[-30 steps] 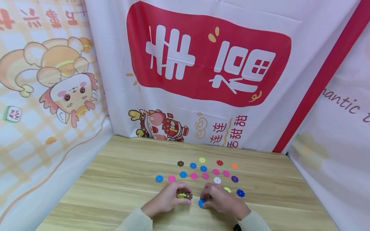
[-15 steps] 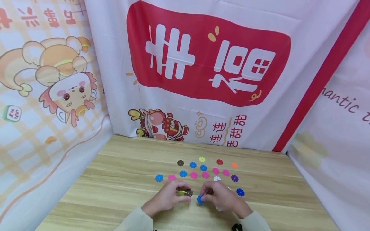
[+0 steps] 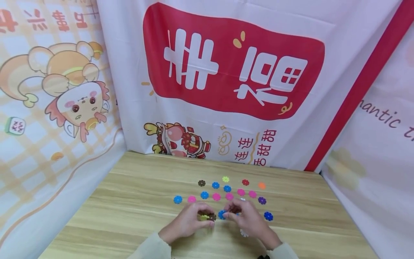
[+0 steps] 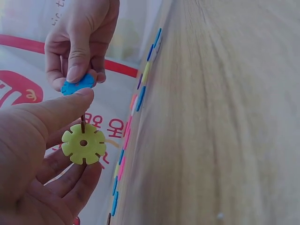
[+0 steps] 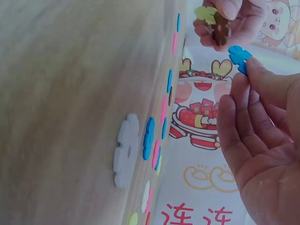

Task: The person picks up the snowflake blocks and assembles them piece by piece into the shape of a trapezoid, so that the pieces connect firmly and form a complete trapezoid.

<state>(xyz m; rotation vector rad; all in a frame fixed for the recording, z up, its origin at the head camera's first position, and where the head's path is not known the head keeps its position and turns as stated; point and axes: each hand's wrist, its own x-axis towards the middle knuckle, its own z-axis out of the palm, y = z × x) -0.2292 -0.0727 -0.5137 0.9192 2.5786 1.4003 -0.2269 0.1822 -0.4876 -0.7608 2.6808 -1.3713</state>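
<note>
Hands meet low on the wooden table [image 3: 136,201] in the head view. The left hand [image 3: 185,223] pinches a joined pair of notched plastic discs, a yellow-green disc [image 3: 203,217] with a brown disc [image 3: 212,217] slotted into it. The right hand [image 3: 249,219] pinches a blue disc [image 3: 221,214] between thumb and fingertips, held just beside the brown one; whether they touch cannot be told. Beyond the hands loose discs [image 3: 216,196] lie in rows on the table: blue, pink, brown, red, orange, purple, yellow-green. Behind hangs a white cloth with a red banner [image 3: 233,64] bearing two large white Chinese characters; smaller red characters [image 3: 255,147] stand lower down beside a cartoon figure. On the right cloth, script lettering [image 3: 385,115] reads "antic", cut off at both ends.

From the left wrist, the left hand [image 4: 37,159] has its thumb over the yellow-green disc [image 4: 83,144], fingers curled beneath it, and the brown disc shows only as a thin edge at its top notch. The right hand [image 4: 82,42] holds the blue disc [image 4: 77,85] just above the left thumb tip.

From the right wrist, the right hand [image 5: 262,140] holds the blue disc [image 5: 240,57] at its fingertips, palm open to the camera. The left hand [image 5: 234,21] holds the yellow-green disc [image 5: 206,13] and brown disc [image 5: 220,30] close by. A white disc [image 5: 125,150] lies on the table [image 5: 70,93] nearest the camera, and red characters [image 5: 197,215] show on the cloth.
</note>
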